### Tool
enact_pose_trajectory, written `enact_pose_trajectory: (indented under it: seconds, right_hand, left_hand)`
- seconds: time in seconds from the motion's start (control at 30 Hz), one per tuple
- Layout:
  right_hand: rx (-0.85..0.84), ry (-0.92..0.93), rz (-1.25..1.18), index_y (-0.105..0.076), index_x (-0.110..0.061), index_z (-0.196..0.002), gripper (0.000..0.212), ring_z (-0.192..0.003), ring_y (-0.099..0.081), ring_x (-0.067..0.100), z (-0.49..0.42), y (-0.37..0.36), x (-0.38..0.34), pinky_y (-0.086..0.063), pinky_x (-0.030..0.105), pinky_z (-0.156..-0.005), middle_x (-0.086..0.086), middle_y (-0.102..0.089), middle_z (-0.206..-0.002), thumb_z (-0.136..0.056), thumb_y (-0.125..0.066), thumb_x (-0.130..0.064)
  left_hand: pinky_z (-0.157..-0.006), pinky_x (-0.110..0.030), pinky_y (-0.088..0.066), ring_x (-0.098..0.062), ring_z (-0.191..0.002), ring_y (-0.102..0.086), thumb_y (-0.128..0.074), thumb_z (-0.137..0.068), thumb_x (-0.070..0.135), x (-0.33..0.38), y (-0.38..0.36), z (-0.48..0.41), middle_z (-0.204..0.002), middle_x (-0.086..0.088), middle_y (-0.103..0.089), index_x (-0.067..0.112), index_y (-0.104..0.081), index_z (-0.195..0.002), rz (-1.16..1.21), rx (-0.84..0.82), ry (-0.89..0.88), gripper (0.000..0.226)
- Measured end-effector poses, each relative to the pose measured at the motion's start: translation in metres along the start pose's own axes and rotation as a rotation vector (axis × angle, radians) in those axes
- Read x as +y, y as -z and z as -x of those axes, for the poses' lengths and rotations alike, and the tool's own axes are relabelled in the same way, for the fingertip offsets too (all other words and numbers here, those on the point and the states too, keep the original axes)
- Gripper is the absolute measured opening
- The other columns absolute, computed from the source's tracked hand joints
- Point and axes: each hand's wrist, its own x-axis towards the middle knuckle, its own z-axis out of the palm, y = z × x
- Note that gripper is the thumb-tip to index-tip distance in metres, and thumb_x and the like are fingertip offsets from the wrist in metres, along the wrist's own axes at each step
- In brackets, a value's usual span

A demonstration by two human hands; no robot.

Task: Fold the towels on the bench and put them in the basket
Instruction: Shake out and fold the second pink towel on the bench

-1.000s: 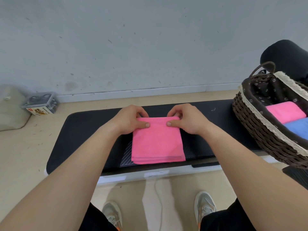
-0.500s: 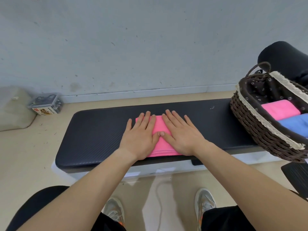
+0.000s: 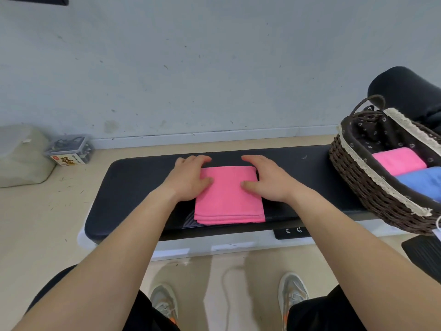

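A folded pink towel (image 3: 229, 197) lies flat on the black padded bench (image 3: 133, 185), near its front edge. My left hand (image 3: 188, 177) holds the towel's left side, with the thumb on top and the fingers curled round the far left corner. On the right side, my right hand (image 3: 265, 179) mirrors that hold. The dark wicker basket (image 3: 358, 187) with a lace-trimmed lining stands on the bench's right end. It holds a folded pink towel (image 3: 398, 161) and a folded blue towel (image 3: 422, 182).
A grey wall runs behind the bench. On the floor at the left are a clear plastic box (image 3: 69, 150) and a pale bag (image 3: 21, 156). A black cushion (image 3: 405, 91) sits behind the basket. My shoes (image 3: 164, 304) are below the bench's front edge.
My hands pinched the towel's far edge, then pressed flat side by side on its top. They have now slid apart to its left and right sides.
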Motion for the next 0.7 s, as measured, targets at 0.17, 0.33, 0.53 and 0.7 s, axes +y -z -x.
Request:
enact_pose_trajectory:
  seconds: [0.17, 0.33, 0.53, 0.7]
  right_hand:
    - [-0.090, -0.072, -0.039, -0.026, -0.028, -0.154, 0.104, -0.130, -0.043, 0.022, -0.010, 0.013, 0.011, -0.036, 0.044, -0.112, -0.004, -0.054, -0.133, -0.070, -0.087, -0.037]
    - [-0.148, -0.075, -0.014, -0.056, -0.023, -0.126, 0.072, -0.084, -0.055, 0.007, -0.019, 0.021, 0.003, -0.041, 0.023, -0.071, -0.013, -0.054, -0.090, -0.065, -0.092, -0.029]
    - [-0.171, -0.134, -0.114, -0.056, -0.020, -0.098, 0.053, -0.085, -0.064, 0.017, -0.024, 0.023, -0.003, -0.051, 0.031, -0.071, -0.002, -0.066, -0.095, -0.061, -0.094, -0.022]
    - [-0.164, -0.255, -0.389, -0.057, -0.014, -0.107, 0.041, -0.056, -0.064, 0.011, -0.020, 0.028, -0.009, -0.037, 0.025, -0.047, 0.003, -0.070, -0.078, -0.077, -0.084, -0.018]
  left_hand:
    - [-0.109, -0.048, -0.038, -0.027, -0.123, -0.047, -0.081, -0.075, 0.050, -0.002, 0.014, -0.012, -0.130, 0.000, -0.055, 0.025, -0.033, -0.151, 0.082, -0.170, 0.069, 0.093]
    - [-0.090, -0.035, -0.050, -0.016, -0.099, -0.062, -0.089, -0.069, 0.037, 0.011, 0.022, -0.013, -0.108, 0.006, -0.066, 0.020, -0.062, -0.113, 0.133, -0.278, 0.130, 0.054]
    - [-0.072, -0.033, -0.050, -0.013, -0.083, -0.063, -0.091, -0.064, 0.037, 0.021, 0.029, -0.009, -0.092, 0.007, -0.067, 0.025, -0.062, -0.093, 0.146, -0.190, 0.126, 0.043]
    - [-0.050, -0.022, -0.045, -0.016, -0.051, -0.066, -0.085, -0.077, 0.021, 0.023, 0.031, -0.002, -0.067, -0.002, -0.071, 0.014, -0.060, -0.098, 0.439, -0.130, 0.171, 0.033]
